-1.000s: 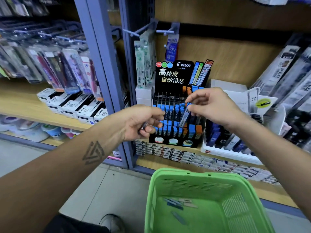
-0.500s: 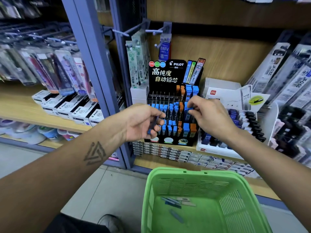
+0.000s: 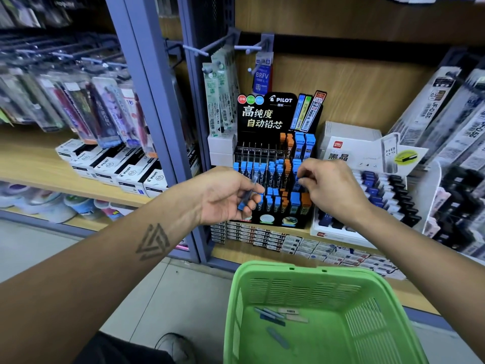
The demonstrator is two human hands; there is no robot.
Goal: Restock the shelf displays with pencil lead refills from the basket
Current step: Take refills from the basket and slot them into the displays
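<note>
A black Pilot lead display (image 3: 273, 119) stands on the wooden shelf, its tiered slots filled with blue-capped and orange-capped refill tubes. My left hand (image 3: 225, 195) holds a dark refill tube with a blue cap (image 3: 245, 198) in front of the display's lower rows. My right hand (image 3: 328, 187) reaches to the display's right side, and its fingertips pinch a blue-capped tube (image 3: 298, 179) sitting among the middle slots. Below, the green plastic basket (image 3: 367, 290) holds several loose refill tubes (image 3: 273, 315) on its floor.
A white tray of dark blue and black refill cases (image 3: 378, 195) sits right of the display. Flat small boxes (image 3: 309, 244) line the shelf's front edge. Packaged refills hang on hooks (image 3: 220, 101) above left. A grey upright post (image 3: 147, 101) divides the shelving. A shoe (image 3: 173, 345) shows on the floor.
My right hand has lowered the blue-capped tube from in front of the display into its right-side slots. My left hand has stayed beside the display with its tube. The view shifted slightly.
</note>
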